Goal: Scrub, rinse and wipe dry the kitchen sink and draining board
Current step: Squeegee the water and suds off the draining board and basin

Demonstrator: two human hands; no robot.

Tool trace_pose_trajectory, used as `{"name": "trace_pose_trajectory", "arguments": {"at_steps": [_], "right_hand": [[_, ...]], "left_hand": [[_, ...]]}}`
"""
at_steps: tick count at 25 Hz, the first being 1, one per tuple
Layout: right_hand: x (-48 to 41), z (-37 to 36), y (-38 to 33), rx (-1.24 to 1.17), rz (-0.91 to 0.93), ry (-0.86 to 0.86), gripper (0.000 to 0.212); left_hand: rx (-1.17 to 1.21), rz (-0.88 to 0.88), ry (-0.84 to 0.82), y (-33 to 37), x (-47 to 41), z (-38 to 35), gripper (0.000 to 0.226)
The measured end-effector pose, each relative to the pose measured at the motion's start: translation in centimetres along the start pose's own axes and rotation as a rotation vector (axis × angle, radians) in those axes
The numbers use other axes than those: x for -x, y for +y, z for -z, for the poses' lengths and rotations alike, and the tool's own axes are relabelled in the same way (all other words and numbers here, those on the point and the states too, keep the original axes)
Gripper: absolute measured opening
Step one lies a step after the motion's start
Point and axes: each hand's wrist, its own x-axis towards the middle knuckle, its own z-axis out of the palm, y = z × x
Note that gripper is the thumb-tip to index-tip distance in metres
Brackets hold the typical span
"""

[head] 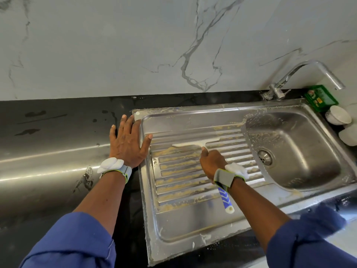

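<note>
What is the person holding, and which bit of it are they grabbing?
The right hand grips a squeegee by its blue-and-white handle, up near the blade. The left hand holds nothing; it rests flat on the rim of the sink.

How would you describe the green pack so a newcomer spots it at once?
Find the steel sink bowl on the right and follow its back rim to the bent chrome tap. Just right of the tap's base lies the green pack, flat in the corner by the wall. It is the only green thing there; its neighbours in front are plain white bowls.
</note>
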Motion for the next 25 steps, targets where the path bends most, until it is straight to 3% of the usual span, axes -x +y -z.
{"name": "trace_pose_trajectory", "arguments": {"at_steps": [7,10,14,18,25], "right_hand": [[4.8,0.4,4.2,-0.051,0.013,-0.032,0.061],[-0.4,1.9,0.7,-0.170,0.023,0.118,0.060],[-8.7,3.7,-2.7,-0.126,-0.042,0.080,0.068],[-9.0,3.4,0.6,-0.013,-0.045,0.106,0.066],[-0.6,4.3,8.9,0.039,-0.130,-0.034,0.067]], "left_hand": [[-0.046,-0.085,-0.031,0.3,0.3,0.0,0.075],[-0.086,-0.181,-0.073,0.0,0.0,-0.6,0.081],[-0.058,-0.183,-0.054,-0.2,0.1,-0.5,0.082],[-0.049,-0.160,-0.050,0.0,0.0,-0.3,0.078],[-0.039,-0.138,-0.091,0.0,0.0,-0.2,0.083]]}}
